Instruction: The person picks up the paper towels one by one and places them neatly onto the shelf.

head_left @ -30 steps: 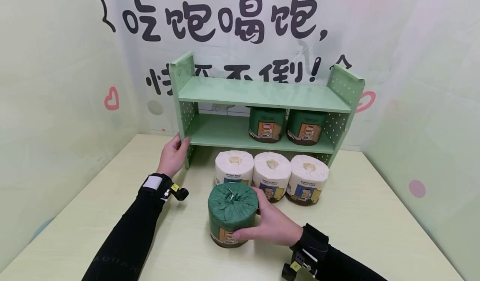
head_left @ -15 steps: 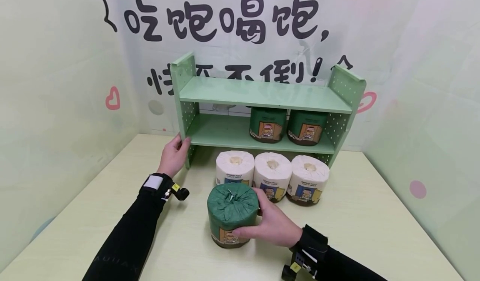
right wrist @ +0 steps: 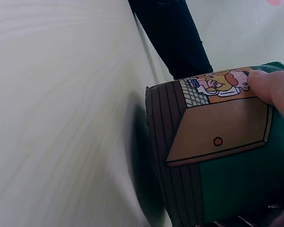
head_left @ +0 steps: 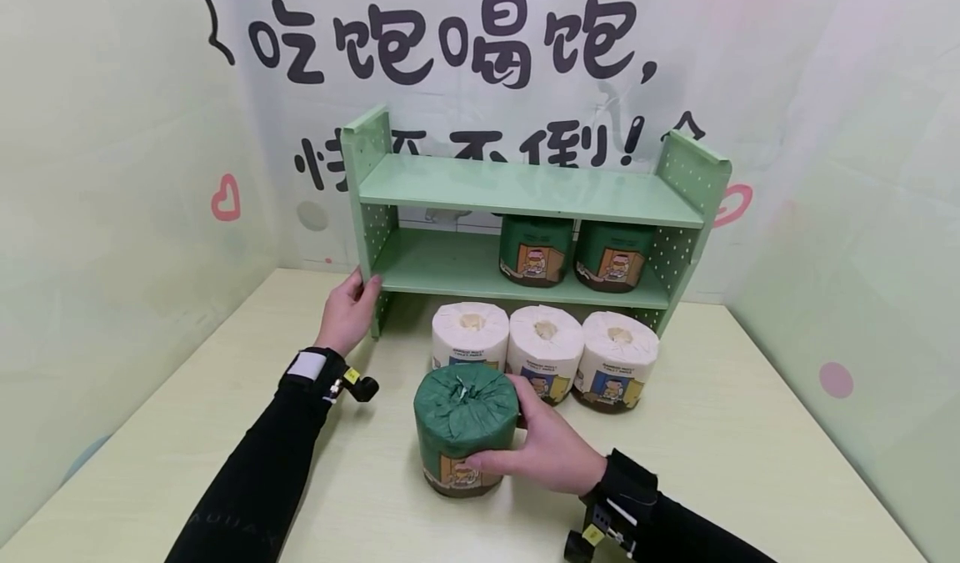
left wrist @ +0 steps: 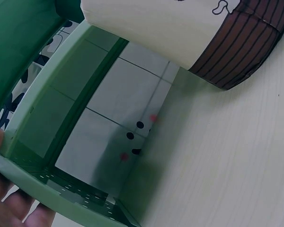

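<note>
My right hand [head_left: 543, 450] grips a green-wrapped toilet paper roll [head_left: 463, 417] from its right side, thumb across the printed front. It stands upright; in the right wrist view a dark shadow lies beside the base of the roll [right wrist: 217, 156], which looks slightly off the table. The left hand [head_left: 347, 313] holds the left side panel of a light green shelf [head_left: 525, 188], near its lower board. In the left wrist view, fingertips [left wrist: 40, 216] curl around that panel's edge. Two more green rolls [head_left: 536, 250] sit on the right half of the lower board.
In front of the shelf, a row of three white-wrapped toilet paper rolls [head_left: 545, 334] stands on the pale wooden table [head_left: 750, 429], just behind the held roll. A printed wall sheet [head_left: 480, 46] hangs behind the shelf.
The green roll in my right hand has risen very slightly. My left hand keeps its place on the shelf, and the other rolls have not moved.
</note>
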`<state>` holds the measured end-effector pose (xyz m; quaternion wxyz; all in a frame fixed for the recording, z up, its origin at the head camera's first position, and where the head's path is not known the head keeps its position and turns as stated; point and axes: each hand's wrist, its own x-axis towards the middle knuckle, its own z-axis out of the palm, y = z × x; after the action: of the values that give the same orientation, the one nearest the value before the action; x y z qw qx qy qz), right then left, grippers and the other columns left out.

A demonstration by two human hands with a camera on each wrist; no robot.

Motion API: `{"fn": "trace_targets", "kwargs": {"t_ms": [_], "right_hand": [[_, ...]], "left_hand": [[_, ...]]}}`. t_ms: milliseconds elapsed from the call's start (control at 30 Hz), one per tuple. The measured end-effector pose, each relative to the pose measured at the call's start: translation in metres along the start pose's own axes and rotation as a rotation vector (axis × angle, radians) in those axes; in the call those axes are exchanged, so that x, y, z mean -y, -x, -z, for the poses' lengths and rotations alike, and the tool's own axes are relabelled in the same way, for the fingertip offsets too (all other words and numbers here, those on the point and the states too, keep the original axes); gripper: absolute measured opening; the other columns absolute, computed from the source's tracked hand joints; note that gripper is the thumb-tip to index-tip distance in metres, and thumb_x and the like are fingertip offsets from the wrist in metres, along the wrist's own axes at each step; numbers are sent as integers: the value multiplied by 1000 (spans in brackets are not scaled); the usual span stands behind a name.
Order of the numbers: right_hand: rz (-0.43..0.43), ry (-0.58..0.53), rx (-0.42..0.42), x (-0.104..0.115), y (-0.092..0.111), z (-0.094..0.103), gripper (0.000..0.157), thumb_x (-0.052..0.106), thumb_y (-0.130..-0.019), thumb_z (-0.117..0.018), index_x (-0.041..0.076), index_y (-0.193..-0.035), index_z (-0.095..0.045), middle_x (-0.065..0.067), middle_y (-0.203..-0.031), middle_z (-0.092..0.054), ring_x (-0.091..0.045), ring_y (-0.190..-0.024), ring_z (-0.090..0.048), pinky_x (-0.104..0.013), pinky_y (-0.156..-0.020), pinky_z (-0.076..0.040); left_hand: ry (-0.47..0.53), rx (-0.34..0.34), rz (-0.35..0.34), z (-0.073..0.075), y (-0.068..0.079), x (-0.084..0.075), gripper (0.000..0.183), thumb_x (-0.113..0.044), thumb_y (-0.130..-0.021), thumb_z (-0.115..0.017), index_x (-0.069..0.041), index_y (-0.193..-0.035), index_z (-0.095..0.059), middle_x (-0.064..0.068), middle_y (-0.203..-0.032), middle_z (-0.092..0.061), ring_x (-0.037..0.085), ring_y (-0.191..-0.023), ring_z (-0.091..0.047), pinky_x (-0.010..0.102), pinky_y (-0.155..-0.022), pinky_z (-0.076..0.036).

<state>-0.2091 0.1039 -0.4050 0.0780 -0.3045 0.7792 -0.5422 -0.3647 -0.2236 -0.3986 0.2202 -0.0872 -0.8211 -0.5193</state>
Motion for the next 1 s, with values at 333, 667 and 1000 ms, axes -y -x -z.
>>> {"fn": "trace_targets", "kwargs": {"t_ms": [333, 667, 1000], "right_hand": [[30, -24, 14, 6, 0, 2, 92, 28, -77, -89, 31, -148, -30, 11, -139, -46, -11, -123, -45, -51, -100, -38], [76, 0, 9, 15, -3, 5, 88, 28, -77, -89, 31, -145, -34, 10, -137, -48, -13, -121, -47, -51, -100, -39], [104, -6, 10, 27, -7, 13, 90, 25, -78, -88, 28, -148, -31, 8, -137, -49, -14, -122, -47, -52, -100, -40]], "left_hand": [[24, 2, -3, 2, 3, -8, 46, -34, -108, -45, -12, -148, -45, 18, -111, -63, 23, -80, -51, 28, -63, -44], [31, 1, -7, 0, 1, 3, 46, -38, -107, -46, -15, -147, -47, 19, -101, -62, 21, -76, -51, 29, -60, -45], [13, -4, -5, 1, 4, -7, 44, -34, -108, -45, -11, -146, -48, 16, -102, -63, 21, -77, -51, 30, -62, -46]]}}
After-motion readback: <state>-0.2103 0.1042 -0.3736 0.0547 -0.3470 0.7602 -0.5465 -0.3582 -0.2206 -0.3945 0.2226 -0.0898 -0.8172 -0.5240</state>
